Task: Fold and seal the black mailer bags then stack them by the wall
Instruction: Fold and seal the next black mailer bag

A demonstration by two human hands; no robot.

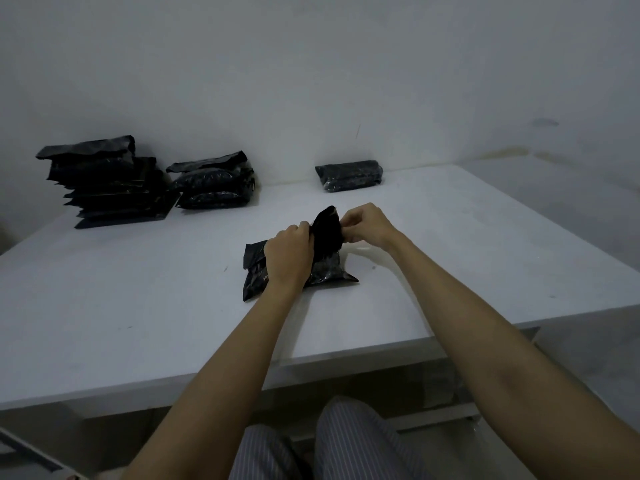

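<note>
A filled black mailer bag (327,268) lies in the middle of the white table (138,306). Its open flap stands up between my hands. My left hand (289,256) rests on the bag and pinches the flap's left side. My right hand (367,225) pinches the flap's right edge. One folded black mailer bag (349,175) lies by the wall at the back right. Two piles of unsealed black mailer bags stand at the back left: a tall pile (104,187) and a lower pile (214,183).
The table's near edge (311,368) runs just in front of my striped trousers (346,441). The white wall (311,81) rises behind the table. The table's right edge drops off past the folded bag.
</note>
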